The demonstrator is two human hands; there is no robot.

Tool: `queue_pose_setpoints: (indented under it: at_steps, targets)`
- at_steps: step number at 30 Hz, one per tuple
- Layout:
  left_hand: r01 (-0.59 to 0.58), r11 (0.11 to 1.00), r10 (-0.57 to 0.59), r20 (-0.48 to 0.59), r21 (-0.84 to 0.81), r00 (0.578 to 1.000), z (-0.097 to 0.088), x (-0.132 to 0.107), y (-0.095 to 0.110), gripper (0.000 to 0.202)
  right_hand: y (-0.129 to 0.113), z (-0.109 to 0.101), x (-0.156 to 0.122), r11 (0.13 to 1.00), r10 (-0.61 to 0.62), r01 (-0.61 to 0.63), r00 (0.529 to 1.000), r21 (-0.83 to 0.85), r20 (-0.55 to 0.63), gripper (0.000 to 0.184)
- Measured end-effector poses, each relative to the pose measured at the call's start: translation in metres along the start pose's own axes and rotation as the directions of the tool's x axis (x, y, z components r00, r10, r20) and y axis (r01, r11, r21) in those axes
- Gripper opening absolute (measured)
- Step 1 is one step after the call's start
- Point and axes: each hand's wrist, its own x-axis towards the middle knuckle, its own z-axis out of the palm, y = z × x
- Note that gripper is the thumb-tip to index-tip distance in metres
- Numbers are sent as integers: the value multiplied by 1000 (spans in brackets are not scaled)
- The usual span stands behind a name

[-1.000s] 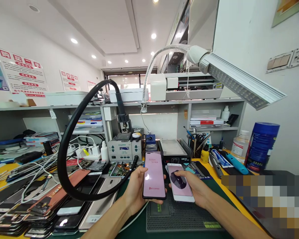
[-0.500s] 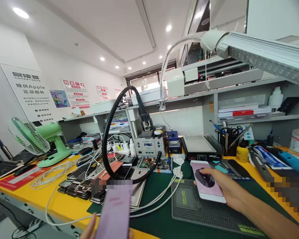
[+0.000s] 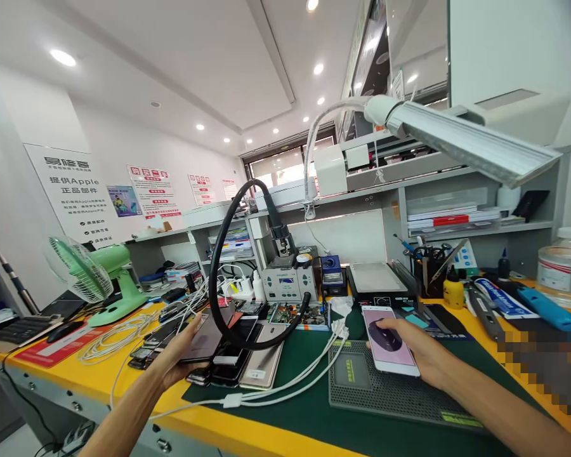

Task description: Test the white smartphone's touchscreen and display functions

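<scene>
My right hand point(image 3: 423, 352) is closed on a white smartphone point(image 3: 383, 363), thumb over its lit pink screen with a dark round shape. That phone is held above a grey perforated mat point(image 3: 356, 393). Out to the left, my left hand point(image 3: 178, 352) grips the edge of another smartphone point(image 3: 208, 339), its flat face greyish-purple. This phone is over a pile of phones; whether it rests on them I cannot tell. Beside it lie a dark phone point(image 3: 235, 357) and a gold phone point(image 3: 262, 362).
A thick black hose point(image 3: 214, 279) arches over the phones from a hot-air station point(image 3: 288, 284). White charging cables point(image 3: 295, 388) cross the green mat point(image 3: 290, 419). A green fan point(image 3: 117, 282) stands left; a yellow bottle point(image 3: 453, 291) and blue-handled tools point(image 3: 549, 308) lie right.
My left hand has carried its phone from close in front of me, forward and away, to the phone pile. My right hand still holds the white phone. The view has shifted slightly.
</scene>
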Motion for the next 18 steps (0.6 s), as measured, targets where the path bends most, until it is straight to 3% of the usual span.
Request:
queue_pose_setpoints:
  at_steps: [8, 13, 18]
  targets:
    - [-146, 977, 131, 98, 159, 987, 38, 19, -7, 56, 2, -3, 0, 1000, -20, 20, 1000, -10, 14, 33]
    - [-214, 934, 211, 40, 286, 977, 40, 32, -12, 51, 5, -6, 7, 1000, -13, 13, 1000, 8, 29, 34]
    - [-196, 881, 244, -57, 430, 968, 36, 35, -8, 37, 7, -7, 11, 1000, -20, 20, 1000, 20, 21, 30]
